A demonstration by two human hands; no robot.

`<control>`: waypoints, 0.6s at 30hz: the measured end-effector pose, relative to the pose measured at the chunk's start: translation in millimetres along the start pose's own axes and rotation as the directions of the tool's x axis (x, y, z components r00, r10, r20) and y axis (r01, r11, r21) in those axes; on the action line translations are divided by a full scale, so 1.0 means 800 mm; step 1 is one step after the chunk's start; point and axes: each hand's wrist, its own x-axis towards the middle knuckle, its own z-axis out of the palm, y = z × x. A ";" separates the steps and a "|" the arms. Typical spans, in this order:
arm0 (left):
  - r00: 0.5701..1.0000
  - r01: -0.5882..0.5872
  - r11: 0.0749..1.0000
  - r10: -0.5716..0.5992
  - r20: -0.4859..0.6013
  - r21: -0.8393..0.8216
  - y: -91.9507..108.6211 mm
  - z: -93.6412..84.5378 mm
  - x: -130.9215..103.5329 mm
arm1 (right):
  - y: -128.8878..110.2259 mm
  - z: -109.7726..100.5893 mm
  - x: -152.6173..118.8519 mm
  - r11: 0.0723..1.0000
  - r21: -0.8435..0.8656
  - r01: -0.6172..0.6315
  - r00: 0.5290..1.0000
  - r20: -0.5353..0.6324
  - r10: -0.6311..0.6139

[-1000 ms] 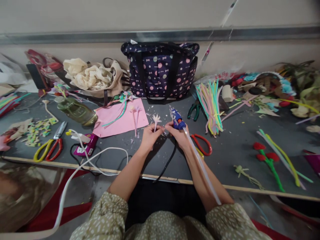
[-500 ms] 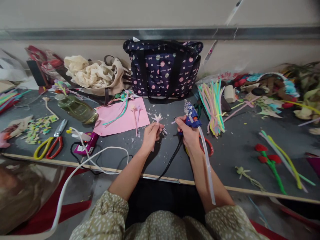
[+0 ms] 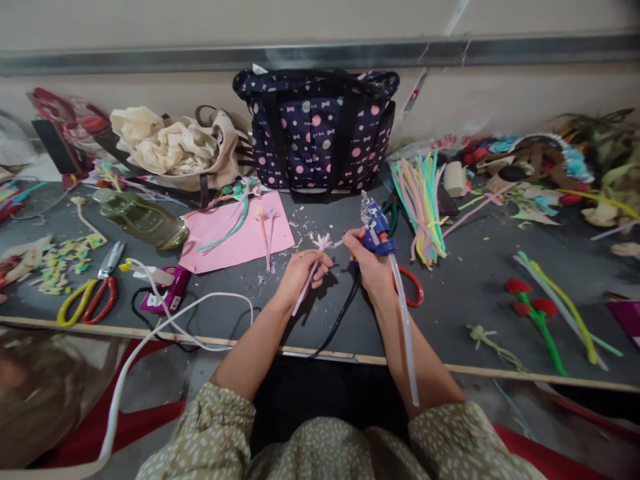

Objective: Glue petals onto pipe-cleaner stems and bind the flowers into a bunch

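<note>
The left hand (image 3: 300, 272) has its thumb and fingers closed on a pale lilac flower (image 3: 323, 241), pinched just under the head; the thin stem (image 3: 303, 295) slants down across the palm toward the tabletop's front edge. The flower is above the tabletop (image 3: 450, 300), near the middle of its width and between the front and back edges.

The right hand (image 3: 373, 267) grasps a blue glue gun (image 3: 379, 237), nozzle toward the back edge, while its fingertips pinch a short lilac strip (image 3: 339, 243) close beside the flower head; whether the two touch, I cannot tell.

The flower looks very light, soft and fuzzy, so slipping seems unlikely. Its stem should bend readily yet keep its shape, and the splayed petals look easiest to crush (any wet glue would make them fragile too). The best hold is on the stem right below the head. The gun looks stiff and bulkier, with a long clear glue stick (image 3: 406, 333) trailing toward the front edge; its handle is the place to grip, well clear of the crusted nozzle.
</note>
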 end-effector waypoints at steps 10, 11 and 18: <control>0.989 0.081 0.996 -0.077 0.123 -0.028 0.002 0.000 -0.002 | -0.001 -0.001 -0.001 0.999 0.035 -0.041 0.999 0.034 0.040; 0.988 0.087 0.996 -0.083 0.132 -0.027 0.002 -0.001 -0.002 | -0.001 -0.001 -0.001 0.998 0.037 -0.042 0.999 0.036 0.041; 0.986 0.099 0.995 -0.095 0.139 -0.021 0.003 0.000 -0.003 | -0.006 0.000 -0.004 0.999 -0.039 -0.027 0.999 0.035 0.028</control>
